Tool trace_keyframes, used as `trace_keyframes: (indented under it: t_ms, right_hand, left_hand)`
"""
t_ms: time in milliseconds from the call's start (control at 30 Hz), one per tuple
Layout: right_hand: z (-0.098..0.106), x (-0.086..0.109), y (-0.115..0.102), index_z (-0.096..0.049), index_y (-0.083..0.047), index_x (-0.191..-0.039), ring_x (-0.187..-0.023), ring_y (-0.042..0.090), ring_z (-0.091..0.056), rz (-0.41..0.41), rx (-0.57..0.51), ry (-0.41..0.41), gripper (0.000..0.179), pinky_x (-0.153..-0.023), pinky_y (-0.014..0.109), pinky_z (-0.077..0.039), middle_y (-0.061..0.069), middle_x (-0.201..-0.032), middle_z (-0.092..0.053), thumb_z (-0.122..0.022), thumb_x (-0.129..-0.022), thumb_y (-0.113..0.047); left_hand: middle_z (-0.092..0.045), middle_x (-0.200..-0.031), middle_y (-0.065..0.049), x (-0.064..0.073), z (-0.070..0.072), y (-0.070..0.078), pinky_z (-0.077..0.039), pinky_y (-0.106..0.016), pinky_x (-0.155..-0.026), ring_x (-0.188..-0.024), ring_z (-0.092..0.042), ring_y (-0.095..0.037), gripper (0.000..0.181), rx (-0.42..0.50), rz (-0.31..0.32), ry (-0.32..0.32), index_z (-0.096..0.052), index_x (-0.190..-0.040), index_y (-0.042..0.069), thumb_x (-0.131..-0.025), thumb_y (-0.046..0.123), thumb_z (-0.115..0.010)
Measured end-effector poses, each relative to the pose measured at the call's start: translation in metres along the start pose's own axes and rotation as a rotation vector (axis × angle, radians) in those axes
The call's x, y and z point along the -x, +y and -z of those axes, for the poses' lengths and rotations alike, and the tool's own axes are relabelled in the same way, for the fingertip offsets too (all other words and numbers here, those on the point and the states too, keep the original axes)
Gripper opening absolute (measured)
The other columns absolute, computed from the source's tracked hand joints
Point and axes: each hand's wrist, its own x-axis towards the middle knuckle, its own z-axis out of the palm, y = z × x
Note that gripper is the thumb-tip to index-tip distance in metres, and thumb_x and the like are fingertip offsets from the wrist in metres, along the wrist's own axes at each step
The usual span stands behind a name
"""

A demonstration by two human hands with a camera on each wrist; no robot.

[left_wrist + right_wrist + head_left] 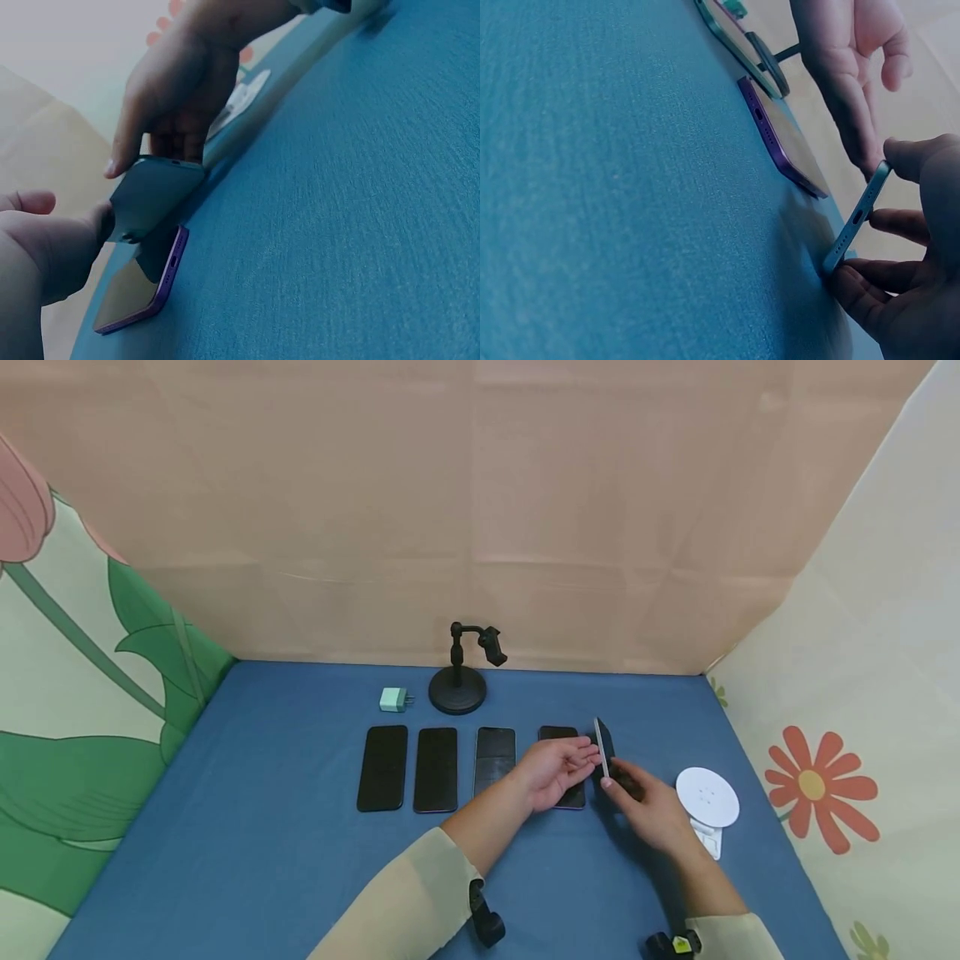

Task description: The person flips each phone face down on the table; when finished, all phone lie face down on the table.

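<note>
My right hand (pixel 651 807) grips a light-edged smartphone (pixel 857 219) by its lower end, thumb on one side and fingers on the other. The smartphone is tilted up on edge above the blue cloth. With its palm turned upward, my left hand (pixel 553 771) reaches across, fingers extended, and its fingertips meet the raised smartphone in the left wrist view. Partly covered by that hand in the head view lies a purple-edged smartphone (pixel 166 271), flat on the cloth. Three more dark smartphones rest left of it: one at far left (pixel 382 768), another beside it (pixel 436 770) and a third (pixel 495 753) partly behind my left forearm.
A black stand with a round base (pixel 457 691) is at the back of the blue cloth (pixel 247 827). A pale green plug adapter (pixel 393 699) sits left of it. To the right lies a white round disc (pixel 707 797) over a white piece (pixel 707 839). Printed panels border both sides.
</note>
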Motion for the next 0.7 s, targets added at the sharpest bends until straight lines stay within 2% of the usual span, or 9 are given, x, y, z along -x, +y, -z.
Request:
trace_keyframes:
  t_ms: [300, 433, 600, 700]
  right_hand:
    - [0.003, 0.0, -0.004, -0.051, -0.006, -0.152, -0.122, 0.036, -0.065, -0.027, -0.121, -0.039, 0.064, -0.101, 0.054, -0.053, 0.021, -0.14, -0.063, -0.059, -0.104, -0.046]
    - [0.007, 0.001, -0.007, -0.05, -0.002, -0.152, -0.128, 0.037, -0.06, -0.045, -0.175, -0.047, 0.063, -0.108, 0.054, -0.047, 0.022, -0.145, -0.059, -0.058, -0.105, -0.042]
    - [0.01, 0.001, -0.008, -0.05, 0.001, -0.151, -0.139, 0.043, -0.049, -0.059, -0.191, -0.044, 0.063, -0.114, 0.06, -0.037, 0.025, -0.148, -0.054, -0.058, -0.105, -0.041]
    - [0.01, 0.001, -0.007, -0.05, 0.0, -0.151, -0.139, 0.041, -0.05, -0.058, -0.207, -0.043, 0.06, -0.114, 0.059, -0.038, 0.024, -0.148, -0.055, -0.059, -0.105, -0.038]
  left_hand:
    - [-0.049, -0.152, -0.026, 0.003, -0.007, 0.002, -0.039, -0.04, -0.117, -0.139, -0.052, -0.033, 0.062, 0.024, -0.008, -0.001, -0.039, -0.153, -0.011, -0.092, -0.011, -0.048]
    - [-0.05, -0.151, -0.025, 0.004, -0.01, 0.004, -0.038, -0.041, -0.117, -0.138, -0.053, -0.033, 0.06, 0.027, -0.004, -0.016, -0.039, -0.152, -0.012, -0.093, -0.011, -0.047]
    - [-0.052, -0.15, -0.024, 0.005, -0.012, 0.004, -0.039, -0.041, -0.117, -0.14, -0.051, -0.033, 0.058, 0.029, -0.002, -0.035, -0.038, -0.153, -0.012, -0.096, -0.009, -0.046]
    - [-0.05, -0.152, -0.025, 0.005, -0.011, 0.003, -0.039, -0.04, -0.117, -0.142, -0.049, -0.034, 0.055, 0.046, 0.004, -0.044, -0.037, -0.154, -0.012, -0.1, -0.005, -0.044]
